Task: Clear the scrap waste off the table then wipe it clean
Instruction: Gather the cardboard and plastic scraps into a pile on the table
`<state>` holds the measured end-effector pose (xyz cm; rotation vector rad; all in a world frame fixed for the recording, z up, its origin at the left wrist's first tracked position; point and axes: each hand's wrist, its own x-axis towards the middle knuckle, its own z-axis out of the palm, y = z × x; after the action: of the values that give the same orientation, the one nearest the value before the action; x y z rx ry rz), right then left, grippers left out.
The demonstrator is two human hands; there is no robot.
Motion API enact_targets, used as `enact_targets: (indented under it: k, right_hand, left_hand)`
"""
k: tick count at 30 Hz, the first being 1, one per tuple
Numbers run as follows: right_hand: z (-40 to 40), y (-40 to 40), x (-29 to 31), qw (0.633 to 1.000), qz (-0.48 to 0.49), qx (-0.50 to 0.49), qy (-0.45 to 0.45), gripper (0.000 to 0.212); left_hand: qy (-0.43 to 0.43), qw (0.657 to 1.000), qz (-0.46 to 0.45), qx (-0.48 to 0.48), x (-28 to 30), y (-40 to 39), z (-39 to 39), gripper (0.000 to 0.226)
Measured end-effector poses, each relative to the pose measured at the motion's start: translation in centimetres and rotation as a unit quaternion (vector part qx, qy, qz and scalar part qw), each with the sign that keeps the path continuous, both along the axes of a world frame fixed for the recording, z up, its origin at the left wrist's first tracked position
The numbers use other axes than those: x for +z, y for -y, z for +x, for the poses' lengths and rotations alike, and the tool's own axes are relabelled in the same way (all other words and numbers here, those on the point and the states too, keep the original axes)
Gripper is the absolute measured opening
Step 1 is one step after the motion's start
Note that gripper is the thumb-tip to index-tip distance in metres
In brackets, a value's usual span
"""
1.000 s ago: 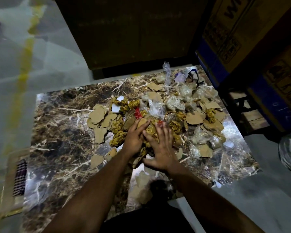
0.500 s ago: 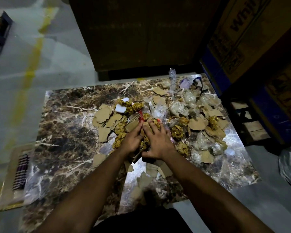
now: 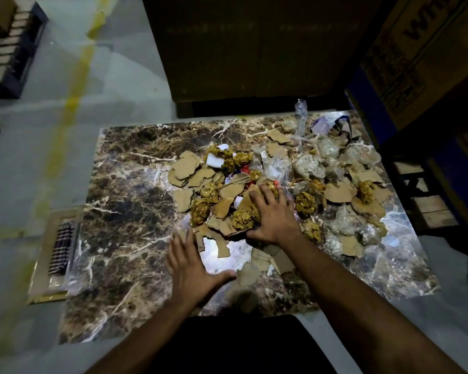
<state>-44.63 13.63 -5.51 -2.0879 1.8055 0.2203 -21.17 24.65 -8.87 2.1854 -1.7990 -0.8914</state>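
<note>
A dark marble-patterned table [image 3: 125, 201] carries a heap of scrap [image 3: 276, 184]: torn cardboard pieces [image 3: 184, 166], crumpled golden paper balls [image 3: 200, 210], clear plastic wads [image 3: 308, 166] and a white scrap [image 3: 214, 160]. My right hand [image 3: 273, 214] lies flat on the heap's near middle, fingers spread over cardboard and golden paper, thumb curled under the heap's near edge. My left hand [image 3: 192, 268] hovers flat and open over the bare table, just left of loose cardboard bits [image 3: 257, 265] near the front edge. Neither hand holds anything.
Large cardboard boxes [image 3: 422, 58] stand at the right, and a dark box [image 3: 254, 49] sits behind the table. A wooden pallet [image 3: 430, 209] lies right of the table. A flat packaged item [image 3: 60, 244] rests by the table's left edge. Grey floor with a yellow line is left.
My left hand has come off the heap, drawn back toward me and to the left, and spread open over bare table. My right hand stays pressed on the pile. The camera tilted slightly.
</note>
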Motion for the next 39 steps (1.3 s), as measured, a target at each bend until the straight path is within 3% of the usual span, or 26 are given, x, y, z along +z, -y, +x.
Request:
enact_targets:
  k: [4, 9, 16, 21, 25, 28, 32, 35, 37, 39]
  right_hand:
    - [0.1, 0.0, -0.1, 1.0, 0.0, 0.0, -0.002, 0.116]
    - [0.2, -0.2, 0.0, 1.0, -0.001, 0.001, -0.015, 0.117]
    - [0.1, -0.3, 0.0, 1.0, 0.004, 0.0, -0.016, 0.119]
    - [0.1, -0.2, 0.2, 1.0, 0.012, 0.002, -0.012, 0.119]
    - [0.1, -0.4, 0.4, 1.0, 0.014, 0.006, -0.023, 0.121]
    - [0.1, -0.4, 0.4, 1.0, 0.015, 0.007, -0.025, 0.121]
    - [0.0, -0.6, 0.2, 1.0, 0.013, 0.011, -0.021, 0.122]
    - [0.1, -0.7, 0.2, 1.0, 0.014, 0.009, -0.022, 0.121]
    - [0.1, -0.7, 0.2, 1.0, 0.017, 0.008, -0.024, 0.121]
    - [0.2, -0.6, 0.3, 1.0, 0.018, 0.007, -0.022, 0.122]
  left_hand:
    - [0.04, 0.997, 0.045, -0.045, -1.2, -2.4, -1.2, 0.154]
    - [0.105, 0.976, 0.049, -0.184, -1.9, -0.4, -3.7, 0.16]
    - [0.005, 0.996, -0.082, -0.041, -1.7, 2.5, -3.6, 0.122]
    - [0.05, 0.994, -0.039, -0.086, -2.4, 0.5, -4.0, 0.156]
    - [0.077, 0.992, -0.016, -0.101, -3.8, -0.2, -5.3, 0.162]
    - [0.085, 0.99, -0.036, -0.111, -4.0, 0.0, -5.2, 0.147]
    - [0.088, 0.99, -0.081, -0.08, -3.9, 0.8, -5.5, 0.106]
    - [0.055, 0.993, -0.089, -0.062, -3.2, 2.3, -5.6, 0.088]
    - [0.0, 0.995, -0.098, -0.035, -3.2, 3.4, -5.4, 0.084]
    - [-0.04, 0.993, -0.11, -0.022, -3.2, 4.1, -4.7, 0.095]
